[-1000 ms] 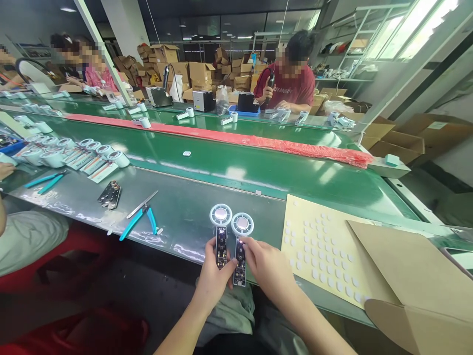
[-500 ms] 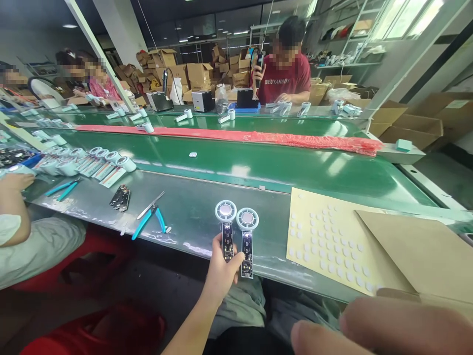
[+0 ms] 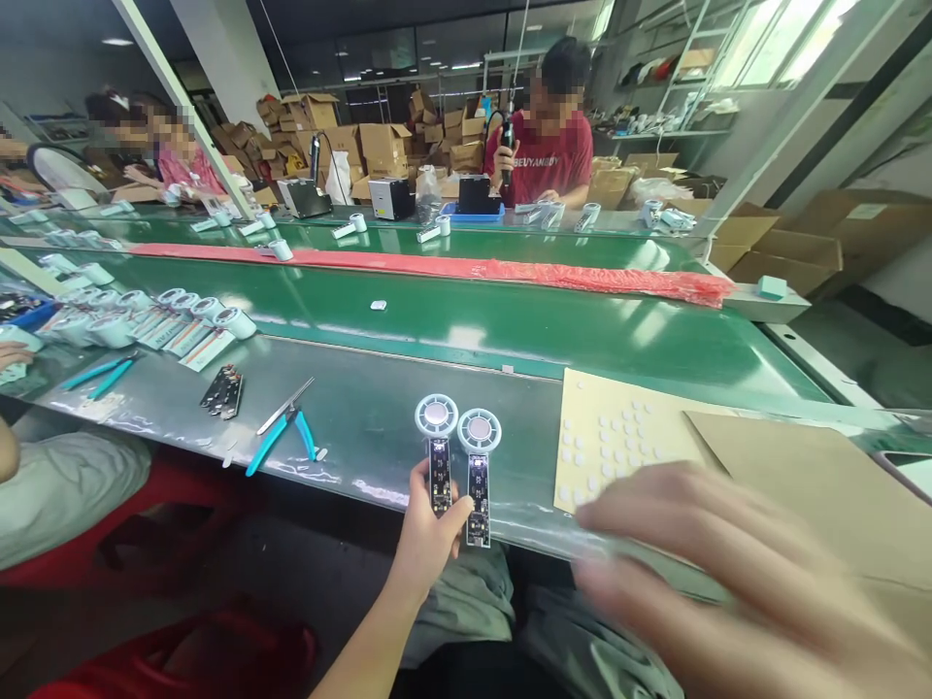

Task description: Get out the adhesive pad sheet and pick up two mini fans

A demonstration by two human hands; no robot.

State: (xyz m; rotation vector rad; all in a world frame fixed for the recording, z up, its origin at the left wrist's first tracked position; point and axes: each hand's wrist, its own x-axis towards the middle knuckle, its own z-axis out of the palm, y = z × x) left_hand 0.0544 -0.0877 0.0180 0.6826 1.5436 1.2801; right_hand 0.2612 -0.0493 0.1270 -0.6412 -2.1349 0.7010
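Note:
My left hand (image 3: 429,529) is closed on two handheld fan halves, held side by side just over the bench's front edge. The left fan half (image 3: 440,461) and the right fan half (image 3: 478,485) each have a round white grille on top and a black circuit board in the handle. My right hand (image 3: 699,553), large and blurred close to the camera, has its fingers stretched out, with a gap between thumb and forefinger. Nothing shows between them. It covers part of a yellowish sheet (image 3: 575,437) bearing many small white oval pads.
Blue-handled pliers (image 3: 281,437), tweezers (image 3: 285,406) and a stack of circuit boards (image 3: 224,391) lie left on the bench. Several white fan bodies (image 3: 211,325) stand farther left. Beyond runs a green conveyor (image 3: 524,335); a co-worker in red (image 3: 549,146) sits across it.
My right hand has come up from the lower right corner and reaches over the pad sheet. My left hand keeps its hold on the fan halves. The view has shifted slightly right.

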